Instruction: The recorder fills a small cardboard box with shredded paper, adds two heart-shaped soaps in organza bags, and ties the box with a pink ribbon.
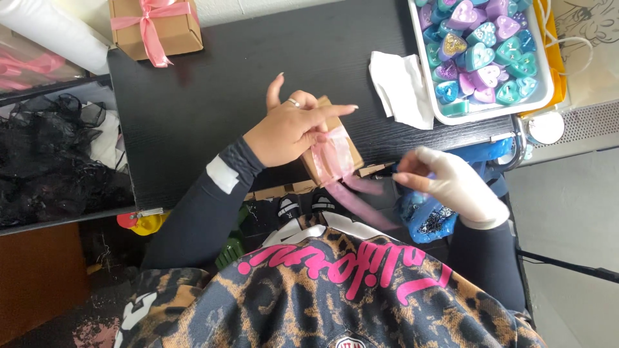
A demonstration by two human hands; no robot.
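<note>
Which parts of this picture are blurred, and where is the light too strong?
Head view: the right hand and the pink ribbon are motion-blurred; the left hand on the small cardboard box is sharp; the white tissue and the tray rim look overexposed.

A black table (213, 90) with a wood grain fills the upper middle of the frame. At the upper left, just beside the table edge, lies a white roll (58, 35), and under it, at the left edge, there is a heap of black net fabric (48, 161). In the lower left corner a brown board (39, 277) stands over a dark floor (97, 316). At the right side the floor (574, 206) is pale grey, and a white grille (590, 125) is near the right edge. A thin black bar (567, 265) crosses the lower right. The light is soft and even.
</note>
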